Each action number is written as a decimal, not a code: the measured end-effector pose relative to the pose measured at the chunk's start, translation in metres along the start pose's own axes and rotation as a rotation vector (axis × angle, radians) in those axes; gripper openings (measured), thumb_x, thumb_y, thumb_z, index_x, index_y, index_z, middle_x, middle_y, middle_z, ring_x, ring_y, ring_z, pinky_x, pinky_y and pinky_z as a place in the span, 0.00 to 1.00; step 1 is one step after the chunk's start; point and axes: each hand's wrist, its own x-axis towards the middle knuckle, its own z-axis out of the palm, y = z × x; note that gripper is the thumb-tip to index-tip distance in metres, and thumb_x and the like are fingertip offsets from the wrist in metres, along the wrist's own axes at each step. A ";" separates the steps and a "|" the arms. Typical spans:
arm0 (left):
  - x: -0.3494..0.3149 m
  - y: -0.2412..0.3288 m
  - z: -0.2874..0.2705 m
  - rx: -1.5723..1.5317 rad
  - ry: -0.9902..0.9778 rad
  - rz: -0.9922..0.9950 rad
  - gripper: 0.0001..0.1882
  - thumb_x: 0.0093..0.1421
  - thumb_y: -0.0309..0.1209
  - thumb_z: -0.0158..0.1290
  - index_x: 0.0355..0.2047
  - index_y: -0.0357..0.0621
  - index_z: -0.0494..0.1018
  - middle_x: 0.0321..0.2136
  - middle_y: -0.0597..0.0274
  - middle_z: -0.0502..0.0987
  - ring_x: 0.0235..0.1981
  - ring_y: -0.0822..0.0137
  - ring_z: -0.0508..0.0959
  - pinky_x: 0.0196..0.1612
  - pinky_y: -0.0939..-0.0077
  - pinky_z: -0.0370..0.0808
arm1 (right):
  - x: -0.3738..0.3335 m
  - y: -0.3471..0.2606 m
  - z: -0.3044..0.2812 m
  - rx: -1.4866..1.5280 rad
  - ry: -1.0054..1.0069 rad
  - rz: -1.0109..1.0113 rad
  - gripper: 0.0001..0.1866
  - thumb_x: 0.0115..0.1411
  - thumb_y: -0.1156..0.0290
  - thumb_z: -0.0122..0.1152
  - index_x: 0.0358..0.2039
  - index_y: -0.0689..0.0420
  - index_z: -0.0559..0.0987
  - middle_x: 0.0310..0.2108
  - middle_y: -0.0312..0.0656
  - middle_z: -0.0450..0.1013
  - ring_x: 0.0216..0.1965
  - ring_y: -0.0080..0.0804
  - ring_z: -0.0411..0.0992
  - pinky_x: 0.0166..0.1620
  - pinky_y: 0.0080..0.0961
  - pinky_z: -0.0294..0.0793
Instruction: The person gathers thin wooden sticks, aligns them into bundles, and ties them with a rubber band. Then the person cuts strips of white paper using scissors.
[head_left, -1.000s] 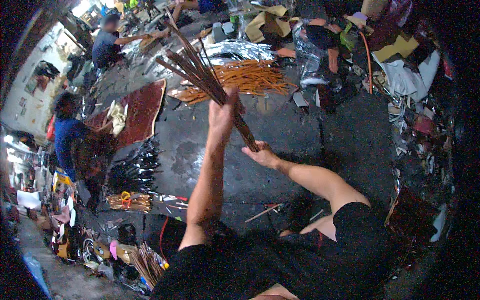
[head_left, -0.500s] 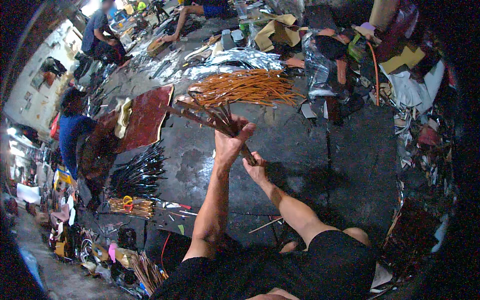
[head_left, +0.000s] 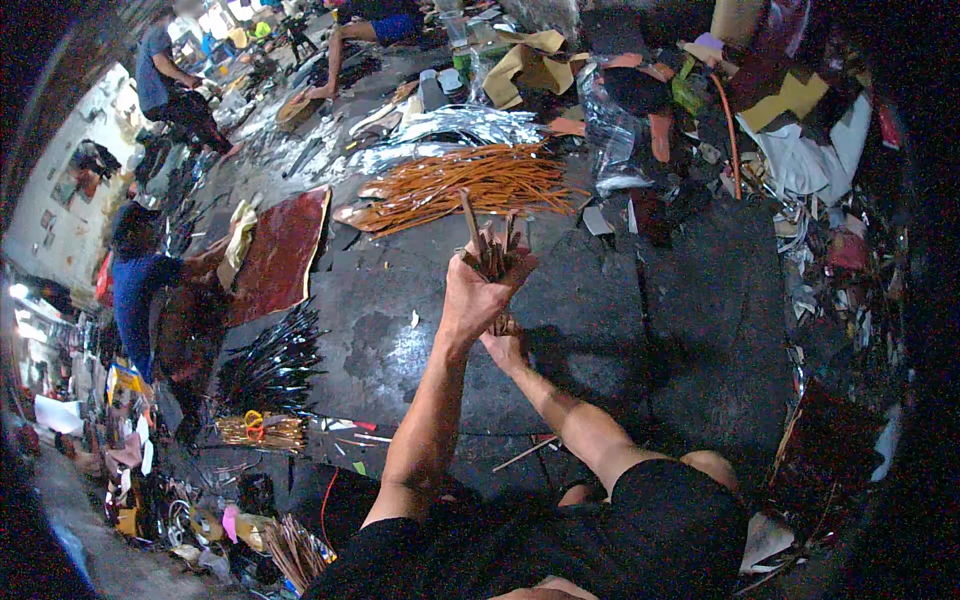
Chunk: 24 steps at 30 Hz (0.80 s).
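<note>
Glossy, slender black strips (head_left: 268,362) fan across the dark floor (head_left: 585,275), the left hand (head_left: 477,303) is clasped round a bundle of slim brown strips (head_left: 492,259) above it, long axis pointing forward, splayed ends farthest, and the right hand (head_left: 506,349) clamps the near end.

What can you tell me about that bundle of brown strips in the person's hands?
The bundle of brown strips is a bunch of narrow lengths; their material is unclear. The far ends are uneven and splay slightly, one strip standing out past the rest. It is held above the dark surface, the left hand wrapped around it and the right hand gripping it nearer the body. The hands hide much of it.
</note>
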 end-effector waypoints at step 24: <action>0.065 -0.236 -0.145 -0.682 0.692 -0.418 0.22 0.54 0.51 0.52 0.31 0.43 0.66 0.21 0.62 0.69 0.21 0.66 0.71 0.24 0.71 0.69 | 0.103 0.103 -0.156 0.014 -0.598 -0.039 0.15 0.47 0.69 0.59 0.35 0.56 0.67 0.27 0.53 0.73 0.34 0.55 0.71 0.36 0.46 0.70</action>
